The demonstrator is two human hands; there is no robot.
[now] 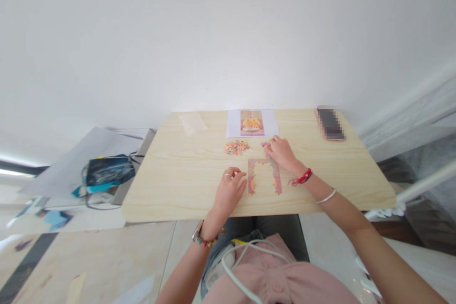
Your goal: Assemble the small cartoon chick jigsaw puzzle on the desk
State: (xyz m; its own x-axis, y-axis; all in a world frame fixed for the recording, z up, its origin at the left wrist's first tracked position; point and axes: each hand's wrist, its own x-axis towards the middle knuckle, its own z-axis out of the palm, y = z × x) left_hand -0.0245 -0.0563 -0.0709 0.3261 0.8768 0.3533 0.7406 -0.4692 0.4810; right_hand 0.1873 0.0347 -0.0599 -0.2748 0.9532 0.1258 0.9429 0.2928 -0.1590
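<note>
A partly joined jigsaw puzzle [251,175] lies on the table, with its top and two sides forming a border around bare wood. My left hand [231,190] rests just left of this border, fingers loosely curled and thumb apart, nothing visible in it. Beyond the puzzle's upper right corner, my right hand [281,152] has its fingertips pinched down at a few loose pinkish pieces [264,144]; the piece at the fingertips is mostly covered. A heap of mixed loose puzzle pieces [236,147] lies between the puzzle and a printed picture sheet [252,123].
The light wooden table [171,175] stands against a white wall. A phone [330,124] lies at the back right, and a clear plastic bag [193,123] at the back left. Left of the table, a dark bag [109,171] and cables sit on a lower surface. A white cable [235,270] crosses my lap.
</note>
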